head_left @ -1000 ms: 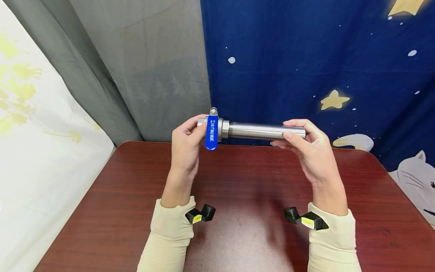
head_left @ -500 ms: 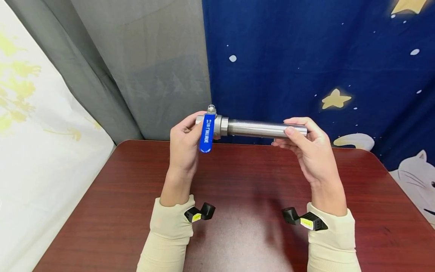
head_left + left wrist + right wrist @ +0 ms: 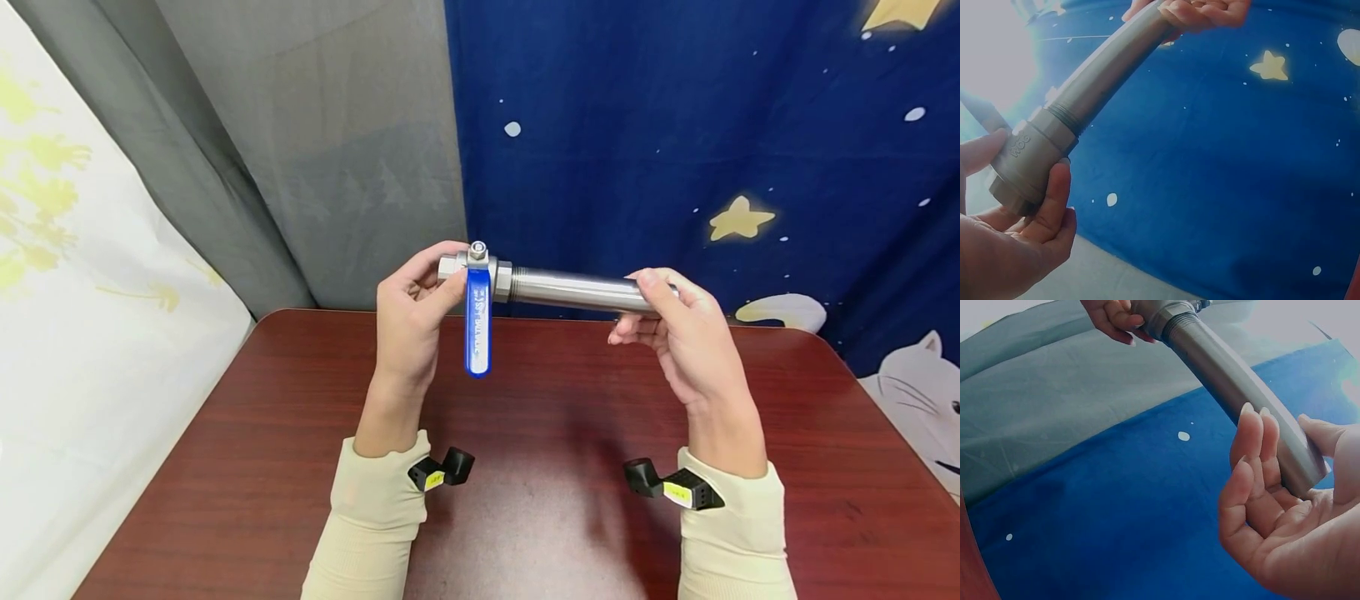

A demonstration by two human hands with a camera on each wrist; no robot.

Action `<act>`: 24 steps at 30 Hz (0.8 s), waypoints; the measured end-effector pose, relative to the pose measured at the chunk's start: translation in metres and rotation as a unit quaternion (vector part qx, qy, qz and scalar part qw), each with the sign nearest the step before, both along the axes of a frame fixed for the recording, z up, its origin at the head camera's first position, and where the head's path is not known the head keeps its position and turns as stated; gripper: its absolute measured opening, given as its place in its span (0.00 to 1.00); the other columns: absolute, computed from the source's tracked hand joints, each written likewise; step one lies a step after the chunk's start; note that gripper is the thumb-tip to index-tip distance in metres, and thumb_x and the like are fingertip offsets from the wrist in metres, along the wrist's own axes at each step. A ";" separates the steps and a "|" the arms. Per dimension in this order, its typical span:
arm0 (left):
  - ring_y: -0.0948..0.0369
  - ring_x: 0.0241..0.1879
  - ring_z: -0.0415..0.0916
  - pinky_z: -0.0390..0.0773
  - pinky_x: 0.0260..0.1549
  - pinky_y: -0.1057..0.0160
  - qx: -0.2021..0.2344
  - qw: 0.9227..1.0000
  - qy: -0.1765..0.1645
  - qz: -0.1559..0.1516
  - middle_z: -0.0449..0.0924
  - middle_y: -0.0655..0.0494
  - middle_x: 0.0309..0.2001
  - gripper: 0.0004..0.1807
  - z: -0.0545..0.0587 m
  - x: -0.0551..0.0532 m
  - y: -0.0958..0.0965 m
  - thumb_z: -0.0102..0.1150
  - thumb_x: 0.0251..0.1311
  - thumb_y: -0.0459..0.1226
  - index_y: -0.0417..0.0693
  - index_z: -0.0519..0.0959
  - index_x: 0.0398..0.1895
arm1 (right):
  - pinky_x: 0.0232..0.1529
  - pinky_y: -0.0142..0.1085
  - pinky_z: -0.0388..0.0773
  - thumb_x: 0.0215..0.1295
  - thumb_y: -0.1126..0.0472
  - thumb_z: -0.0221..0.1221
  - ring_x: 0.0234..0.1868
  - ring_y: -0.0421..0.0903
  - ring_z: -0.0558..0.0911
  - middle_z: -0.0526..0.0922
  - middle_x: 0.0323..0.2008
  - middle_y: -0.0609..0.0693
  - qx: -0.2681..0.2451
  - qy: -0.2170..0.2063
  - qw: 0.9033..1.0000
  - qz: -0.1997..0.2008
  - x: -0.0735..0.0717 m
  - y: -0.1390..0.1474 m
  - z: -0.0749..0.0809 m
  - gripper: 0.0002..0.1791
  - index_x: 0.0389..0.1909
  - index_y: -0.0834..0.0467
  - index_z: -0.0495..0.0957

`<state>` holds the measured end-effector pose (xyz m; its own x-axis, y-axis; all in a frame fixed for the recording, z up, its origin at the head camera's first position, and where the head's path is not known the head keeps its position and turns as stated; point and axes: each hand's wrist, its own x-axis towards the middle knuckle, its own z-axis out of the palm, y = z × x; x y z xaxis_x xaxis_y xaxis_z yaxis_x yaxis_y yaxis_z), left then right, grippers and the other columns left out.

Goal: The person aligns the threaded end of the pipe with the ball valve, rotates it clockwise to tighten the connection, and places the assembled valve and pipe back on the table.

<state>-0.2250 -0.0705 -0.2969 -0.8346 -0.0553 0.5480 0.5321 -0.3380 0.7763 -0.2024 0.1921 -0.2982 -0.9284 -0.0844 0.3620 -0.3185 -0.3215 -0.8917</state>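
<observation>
My left hand (image 3: pixel 411 321) grips a steel ball valve (image 3: pixel 1030 153) by its body, thumb in front and fingers behind. The valve's blue lever handle (image 3: pixel 477 323) points down toward me. Out of the valve's right side runs a smooth steel pipe (image 3: pixel 573 288), its threads (image 3: pixel 518 285) partly showing at the joint. My right hand (image 3: pixel 693 342) holds the pipe's far end between thumb and fingers. In the right wrist view the pipe's plain end (image 3: pixel 1310 478) lies close over the palm. Valve and pipe are held up in the air, almost level, sloping slightly down to the right.
Below the hands is a dark red wooden table (image 3: pixel 525 400). A grey curtain (image 3: pixel 337 125) and a blue star-patterned curtain (image 3: pixel 600 125) hang behind its far edge. White patterned cloth (image 3: pixel 90 350) hangs at the left. Each sleeve carries a small black wrist camera (image 3: pixel 459 465).
The valve has turned about the pipe's axis, its blue lever swinging first left, then down and nearer to me. The right thumb has shifted along the pipe toward its end.
</observation>
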 end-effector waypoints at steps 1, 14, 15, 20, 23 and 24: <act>0.63 0.29 0.76 0.79 0.33 0.71 0.000 1.000 0.002 0.000 0.81 0.53 0.34 0.14 0.000 0.000 0.000 0.60 0.57 0.24 0.27 0.78 0.48 | 0.29 0.37 0.84 0.73 0.61 0.52 0.21 0.44 0.82 0.81 0.17 0.52 0.002 -0.001 1.000 -0.001 0.001 0.000 0.000 0.09 0.41 0.63 0.78; 0.63 0.30 0.77 0.80 0.32 0.70 0.003 1.000 0.000 0.002 0.82 0.51 0.37 0.15 -0.001 0.001 0.002 0.59 0.58 0.24 0.26 0.77 0.49 | 0.37 0.41 0.84 0.70 0.76 0.43 0.28 0.50 0.84 0.83 0.26 0.59 -0.090 0.052 0.983 0.149 0.000 0.010 -0.004 0.12 0.50 0.65 0.68; 0.63 0.30 0.77 0.80 0.32 0.70 0.003 1.000 0.000 0.002 0.82 0.51 0.37 0.15 -0.001 0.001 0.002 0.59 0.58 0.24 0.26 0.77 0.49 | 0.36 0.40 0.85 0.72 0.75 0.43 0.28 0.50 0.84 0.83 0.26 0.58 -0.081 0.054 0.985 0.145 0.000 0.011 -0.004 0.10 0.49 0.65 0.69; 0.62 0.31 0.77 0.79 0.32 0.70 0.004 1.000 0.004 0.004 0.82 0.51 0.37 0.15 0.000 0.001 0.003 0.59 0.58 0.24 0.27 0.78 0.49 | 0.32 0.38 0.84 0.75 0.68 0.45 0.24 0.48 0.84 0.83 0.21 0.56 -0.035 0.051 0.994 0.094 0.002 0.009 -0.001 0.06 0.43 0.63 0.70; 0.62 0.31 0.77 0.79 0.32 0.70 0.007 1.000 0.004 0.005 0.82 0.52 0.36 0.14 0.000 0.002 0.002 0.59 0.58 0.24 0.27 0.78 0.48 | 0.31 0.38 0.84 0.75 0.65 0.47 0.23 0.48 0.84 0.82 0.20 0.55 -0.013 0.035 0.998 0.051 0.004 0.007 0.000 0.07 0.39 0.62 0.72; 0.62 0.31 0.77 0.79 0.32 0.70 0.009 1.000 0.003 0.006 0.82 0.52 0.36 0.14 0.000 0.002 0.002 0.59 0.58 0.24 0.27 0.78 0.48 | 0.31 0.38 0.84 0.75 0.64 0.48 0.23 0.47 0.84 0.83 0.20 0.54 -0.006 0.028 0.999 0.036 0.004 0.007 0.001 0.07 0.38 0.61 0.73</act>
<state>-0.2229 -0.0683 -0.2965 -0.8305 -0.0746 0.5520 0.5408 -0.3454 0.7670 -0.1981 0.1988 -0.2975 -0.8979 -0.1461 0.4153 -0.3441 -0.3553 -0.8691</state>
